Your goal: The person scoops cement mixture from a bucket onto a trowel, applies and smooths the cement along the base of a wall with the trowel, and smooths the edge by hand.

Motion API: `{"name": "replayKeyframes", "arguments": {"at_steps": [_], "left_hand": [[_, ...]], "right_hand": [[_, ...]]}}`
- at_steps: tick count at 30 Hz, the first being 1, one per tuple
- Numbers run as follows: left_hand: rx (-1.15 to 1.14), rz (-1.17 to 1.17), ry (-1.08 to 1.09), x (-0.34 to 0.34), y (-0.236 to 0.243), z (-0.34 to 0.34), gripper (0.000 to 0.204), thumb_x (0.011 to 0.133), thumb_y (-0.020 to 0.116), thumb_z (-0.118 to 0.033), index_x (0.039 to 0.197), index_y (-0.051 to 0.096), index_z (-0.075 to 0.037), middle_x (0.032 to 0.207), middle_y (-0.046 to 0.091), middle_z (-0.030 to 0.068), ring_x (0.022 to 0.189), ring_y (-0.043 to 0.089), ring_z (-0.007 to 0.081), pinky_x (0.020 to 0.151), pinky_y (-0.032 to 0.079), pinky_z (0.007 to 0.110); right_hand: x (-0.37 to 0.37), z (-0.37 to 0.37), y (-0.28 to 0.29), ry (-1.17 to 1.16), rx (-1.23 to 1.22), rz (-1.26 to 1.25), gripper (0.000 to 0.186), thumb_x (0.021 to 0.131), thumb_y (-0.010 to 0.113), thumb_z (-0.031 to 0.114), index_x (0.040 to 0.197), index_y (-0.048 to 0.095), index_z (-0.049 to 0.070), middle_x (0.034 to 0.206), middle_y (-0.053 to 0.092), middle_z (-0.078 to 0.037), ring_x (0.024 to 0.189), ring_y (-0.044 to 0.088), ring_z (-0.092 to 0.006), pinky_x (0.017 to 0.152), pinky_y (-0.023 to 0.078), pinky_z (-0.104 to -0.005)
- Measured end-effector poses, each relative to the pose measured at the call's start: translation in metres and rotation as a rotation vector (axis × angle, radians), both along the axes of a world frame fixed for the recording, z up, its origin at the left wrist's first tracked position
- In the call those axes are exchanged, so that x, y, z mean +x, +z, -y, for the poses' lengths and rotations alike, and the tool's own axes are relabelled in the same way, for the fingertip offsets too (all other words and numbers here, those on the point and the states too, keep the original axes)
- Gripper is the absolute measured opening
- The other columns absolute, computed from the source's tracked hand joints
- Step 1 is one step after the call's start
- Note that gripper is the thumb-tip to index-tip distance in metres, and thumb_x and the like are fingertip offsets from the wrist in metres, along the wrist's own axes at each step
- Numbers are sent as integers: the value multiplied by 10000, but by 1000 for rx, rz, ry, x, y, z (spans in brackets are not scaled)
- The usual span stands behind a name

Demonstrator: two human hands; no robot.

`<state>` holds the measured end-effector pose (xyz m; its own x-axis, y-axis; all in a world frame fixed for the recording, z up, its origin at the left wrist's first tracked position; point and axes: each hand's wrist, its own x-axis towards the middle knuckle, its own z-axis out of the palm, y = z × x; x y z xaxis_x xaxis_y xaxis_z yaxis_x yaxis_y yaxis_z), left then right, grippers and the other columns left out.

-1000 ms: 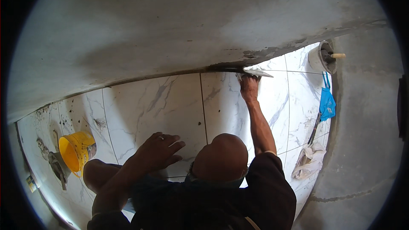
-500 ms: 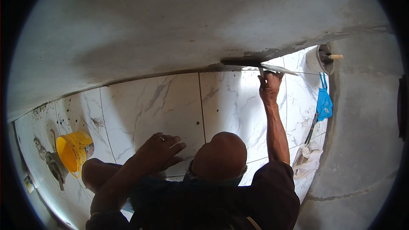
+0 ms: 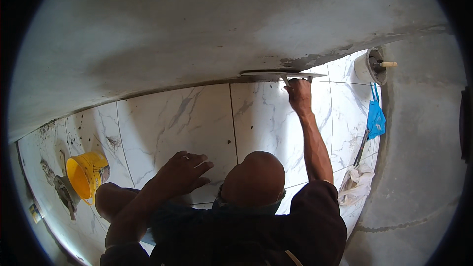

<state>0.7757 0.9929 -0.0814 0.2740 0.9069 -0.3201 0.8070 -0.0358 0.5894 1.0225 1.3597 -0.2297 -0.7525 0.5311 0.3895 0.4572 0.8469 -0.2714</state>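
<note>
A broad grey plastered wall (image 3: 197,34) is filling the upper half of the view, its surface smooth apart from a rough, darker patch of wet mortar (image 3: 305,61) sitting along its bottom edge. Below it, a floor of large white marble-patterned tiles (image 3: 182,118) is spreading from left to right, its joints showing as thin dark lines. A second grey wall (image 3: 419,167) is curving down the right side.

A person in a dark shirt (image 3: 246,231) is crouching on the tiles at the bottom of the view, with the head seen from above.

The right hand (image 3: 299,93) is reaching forward with the arm stretched out, its fingers clenched around the handle of a long flat metal plastering trowel (image 3: 281,74). The blade is lying flat along the line where wall and floor meet, just below the rough mortar patch. The left hand (image 3: 183,170) is lying open, palm down and fingers spread, grasping nothing and resting on the tile floor near the bent knee.

A yellow plastic bucket (image 3: 86,172) is lying tipped on its side at the far left, with a small mortar-caked hand trowel (image 3: 65,194) just beside it. A white bucket (image 3: 367,66) holding a wooden-handled tool is standing in the far right corner. A blue cloth bag (image 3: 376,118) and a crumpled white sack (image 3: 355,187) are lying along the right wall.
</note>
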Motion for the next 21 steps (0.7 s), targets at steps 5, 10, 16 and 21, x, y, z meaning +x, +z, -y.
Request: {"name": "replayKeyframes", "arguments": {"at_steps": [5, 10, 16, 21], "left_hand": [[1, 4, 7, 0, 4, 0, 437, 846, 697, -306, 1218, 566, -119, 1257, 597, 113, 1115, 607, 276, 993, 440, 452], [10, -13, -13, 0, 3, 3, 448, 845, 701, -317, 1223, 561, -123, 1259, 596, 117, 1116, 607, 278, 984, 447, 456], [1, -16, -12, 2, 3, 5, 452, 848, 696, -321, 1230, 558, -124, 1273, 588, 115, 1121, 603, 281, 994, 439, 448], [-5, -21, -6, 4, 4, 3, 442, 860, 682, -317, 1240, 563, -127, 1297, 574, 109, 1128, 597, 283, 1006, 428, 436]], "right_hand": [[32, -18, 39, -92, 141, 25, 248, 734, 766, 58, 886, 569, 55, 807, 577, -100, 770, 548, -325, 714, 405, -420], [56, -7, 83, -156, 195, -129, 201, 758, 750, 15, 862, 578, 31, 857, 622, -124, 826, 582, -334, 804, 441, -421], [27, 31, -25, -57, 39, -58, 241, 735, 761, 48, 874, 565, 64, 810, 576, -140, 763, 542, -361, 690, 412, -467], [-10, 23, -91, -179, -26, 118, 263, 785, 723, 194, 987, 613, 66, 933, 611, -168, 984, 545, -372, 947, 350, -524]]}}
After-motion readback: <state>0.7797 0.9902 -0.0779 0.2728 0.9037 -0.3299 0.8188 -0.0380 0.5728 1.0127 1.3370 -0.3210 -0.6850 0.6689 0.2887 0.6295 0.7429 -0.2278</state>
